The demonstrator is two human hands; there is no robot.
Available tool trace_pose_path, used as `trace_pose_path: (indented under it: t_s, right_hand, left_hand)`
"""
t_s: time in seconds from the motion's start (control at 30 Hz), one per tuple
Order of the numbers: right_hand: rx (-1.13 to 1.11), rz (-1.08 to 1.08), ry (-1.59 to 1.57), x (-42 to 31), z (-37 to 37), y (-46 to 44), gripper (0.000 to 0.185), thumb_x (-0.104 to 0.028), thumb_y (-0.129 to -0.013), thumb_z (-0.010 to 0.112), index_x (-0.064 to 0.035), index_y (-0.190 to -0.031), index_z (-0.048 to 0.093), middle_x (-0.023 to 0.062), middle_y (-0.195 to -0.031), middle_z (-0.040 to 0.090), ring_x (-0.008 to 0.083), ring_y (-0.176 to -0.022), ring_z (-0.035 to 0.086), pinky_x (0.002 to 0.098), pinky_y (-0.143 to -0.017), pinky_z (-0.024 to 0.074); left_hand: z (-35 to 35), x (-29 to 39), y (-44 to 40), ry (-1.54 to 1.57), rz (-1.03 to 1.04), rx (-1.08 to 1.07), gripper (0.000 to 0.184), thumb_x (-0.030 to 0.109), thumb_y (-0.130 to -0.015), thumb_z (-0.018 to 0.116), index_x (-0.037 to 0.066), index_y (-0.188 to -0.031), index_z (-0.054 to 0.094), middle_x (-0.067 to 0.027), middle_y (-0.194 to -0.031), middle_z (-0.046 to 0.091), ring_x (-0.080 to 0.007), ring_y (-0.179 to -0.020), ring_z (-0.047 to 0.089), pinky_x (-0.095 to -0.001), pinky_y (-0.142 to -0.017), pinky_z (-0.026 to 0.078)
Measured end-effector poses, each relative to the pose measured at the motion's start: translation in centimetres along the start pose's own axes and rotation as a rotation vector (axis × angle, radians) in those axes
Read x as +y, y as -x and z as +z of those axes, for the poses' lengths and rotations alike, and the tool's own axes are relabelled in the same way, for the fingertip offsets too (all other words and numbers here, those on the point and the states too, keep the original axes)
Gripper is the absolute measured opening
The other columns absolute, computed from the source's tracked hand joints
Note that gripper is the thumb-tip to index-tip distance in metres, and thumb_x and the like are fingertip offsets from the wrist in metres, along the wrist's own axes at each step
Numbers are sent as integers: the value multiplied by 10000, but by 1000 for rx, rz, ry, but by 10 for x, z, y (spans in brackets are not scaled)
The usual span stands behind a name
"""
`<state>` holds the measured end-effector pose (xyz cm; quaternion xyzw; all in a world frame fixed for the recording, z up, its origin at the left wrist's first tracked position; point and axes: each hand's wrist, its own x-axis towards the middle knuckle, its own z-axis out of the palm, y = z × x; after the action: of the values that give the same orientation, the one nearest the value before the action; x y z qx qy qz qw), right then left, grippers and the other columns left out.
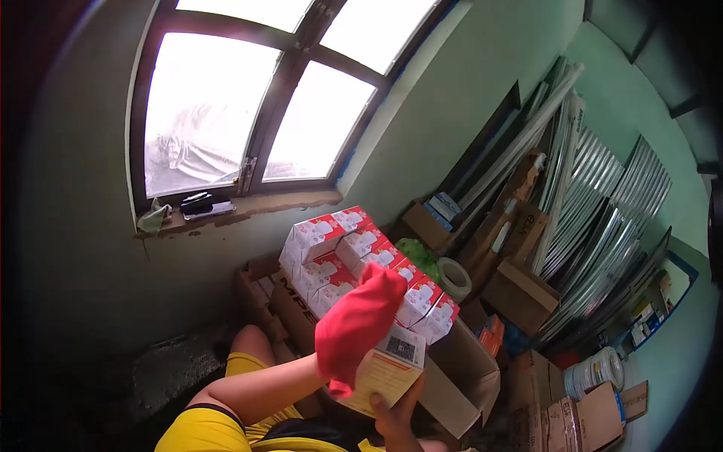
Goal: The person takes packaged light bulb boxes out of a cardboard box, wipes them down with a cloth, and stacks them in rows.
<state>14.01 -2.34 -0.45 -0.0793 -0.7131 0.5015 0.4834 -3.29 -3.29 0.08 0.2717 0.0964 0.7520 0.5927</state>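
Note:
A red cloth [358,324] is bunched over my left hand [315,371] and hides its fingers; only the wrist shows below it. The cloth is in front of the upper left part of a small carton [392,371] with pale yellow sides and a QR code on its white top face; whether they touch is unclear. My right hand [399,420] grips this carton from below and the right, thumb on its near side. Just beyond are several red-and-white boxes [361,245], packed in stacked rows above a large cardboard box [295,307].
An open cardboard carton [463,384] stands right of my hands. Metal profiles [584,226] and long strips lean on the right wall. More cartons [535,392] and a white coil [595,373] are at lower right. Dark items [199,203] lie on the sill below the window [294,56].

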Motion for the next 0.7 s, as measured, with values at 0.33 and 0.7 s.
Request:
trace_pose_path:
  t_s: [0.33,0.7]
  right_hand:
    - [5,29,95,-6,-24,-14,999,-321,-808,774,-12,-1526,152,163,-1444,361,254,-1323,399,424,-1075,357]
    - [218,-10,-86,-19,-59,-56,964,-242,-804,760,-15,-1541,181,145,-1435,435,242,-1290,461,398,-1088,353]
  left_hand:
    - [27,-5,27,-598,390,17,435,267,-937,639,24,-1279,527,-57,-1206,600,-165,-1137,550,-349,-978,443]
    - [-34,48,-2,-1898,820,-693,499,165,-788,706,128,-1270,584,-91,-1260,599,-280,-1085,630,-414,-994,451]
